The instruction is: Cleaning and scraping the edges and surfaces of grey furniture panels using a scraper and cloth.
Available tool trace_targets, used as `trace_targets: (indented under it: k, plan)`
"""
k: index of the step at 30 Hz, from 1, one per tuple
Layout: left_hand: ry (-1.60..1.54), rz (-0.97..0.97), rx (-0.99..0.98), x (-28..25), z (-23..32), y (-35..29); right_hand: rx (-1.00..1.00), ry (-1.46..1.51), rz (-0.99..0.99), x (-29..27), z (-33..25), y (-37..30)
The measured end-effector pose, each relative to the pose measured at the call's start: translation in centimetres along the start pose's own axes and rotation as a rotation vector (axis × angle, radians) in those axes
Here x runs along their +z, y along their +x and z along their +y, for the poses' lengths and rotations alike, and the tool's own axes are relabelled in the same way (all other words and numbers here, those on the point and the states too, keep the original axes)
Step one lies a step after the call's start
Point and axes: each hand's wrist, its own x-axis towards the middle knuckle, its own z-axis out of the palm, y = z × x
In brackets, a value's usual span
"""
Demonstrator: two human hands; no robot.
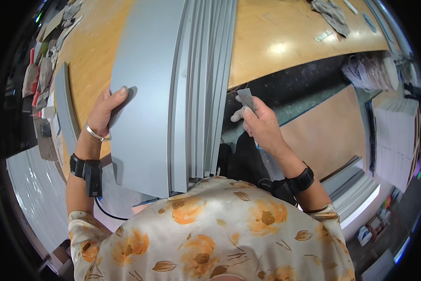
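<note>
A wide, smooth grey panel (145, 93) lies lengthwise in front of me, reaching over the wooden table toward my body. My left hand (105, 108) grips its left edge, thumb on top and the other fingers hidden beneath. Along the panel's right side run several long narrow grey strips (198, 93), packed side by side. To the right of these, my right hand (258, 117) pinches a small flat grey rectangular piece (245, 97) between thumb and fingers, apart from the strips. Whether that piece is a scraper blade I cannot tell. Its fingertips look dusty grey.
The wooden table (285, 37) carries a crumpled grey cloth (331, 16) at the far right. Another grey strip (66, 103) lies at the left. Red-handled tools (32, 70) crowd the left edge. Stacked white panels (395, 136) and a brown board (325, 129) are on the right.
</note>
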Motion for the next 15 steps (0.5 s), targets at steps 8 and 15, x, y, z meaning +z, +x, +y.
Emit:
trace_targets:
  k: [8,15]
  plan:
    - [-0.225,-0.023,-0.121,-1.8,-4.0,-1.3,0.032,-0.235,-0.013,2.2,1.2,-2.0]
    - [-0.141,-0.044,-0.103,-0.8,-3.3,-1.3,-0.005,-0.256,0.124,3.4,1.6,-1.6]
